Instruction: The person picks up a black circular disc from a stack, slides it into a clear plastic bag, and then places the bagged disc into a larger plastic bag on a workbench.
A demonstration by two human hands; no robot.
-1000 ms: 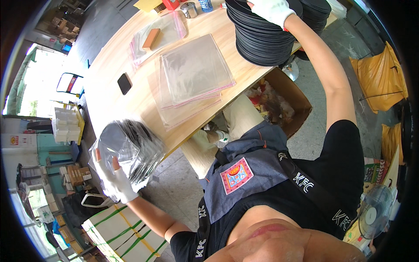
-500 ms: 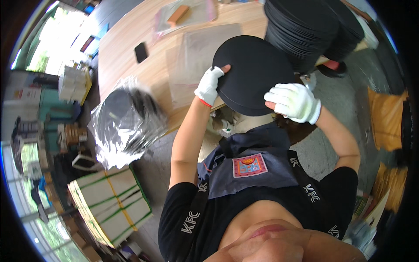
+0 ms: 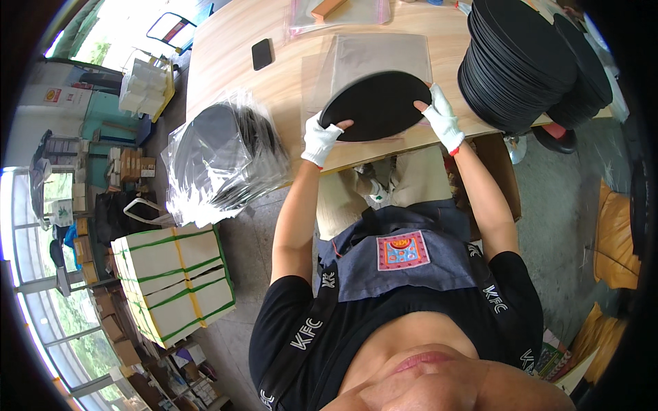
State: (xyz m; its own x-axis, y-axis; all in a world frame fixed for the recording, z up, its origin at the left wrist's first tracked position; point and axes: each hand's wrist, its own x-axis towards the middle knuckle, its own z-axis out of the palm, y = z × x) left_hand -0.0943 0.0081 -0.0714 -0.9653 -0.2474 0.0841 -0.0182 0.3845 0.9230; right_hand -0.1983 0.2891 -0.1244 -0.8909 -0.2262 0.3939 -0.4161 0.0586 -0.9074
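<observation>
Both my hands wear white gloves and hold one flat black round disc [image 3: 375, 104] by its rim over the near edge of a wooden table [image 3: 226, 68]. My left hand [image 3: 321, 137] grips the disc's left side, my right hand [image 3: 441, 118] its right side. Under the disc lies a stack of clear plastic bags [image 3: 384, 51]. A tall pile of the same black discs [image 3: 517, 61] stands on the table to the right of my right hand.
A heap of bagged black discs [image 3: 223, 157] rests on strapped cardboard boxes [image 3: 175, 281] to my left. A black phone [image 3: 262, 53] lies on the table. Further back lies another clear bag holding a brown block [image 3: 329, 8]. An open carton [image 3: 504, 178] stands under the table.
My left hand let go of the bagged discs on the left and joined the right hand on a single disc, which came off the tall pile and moved down over the clear bags.
</observation>
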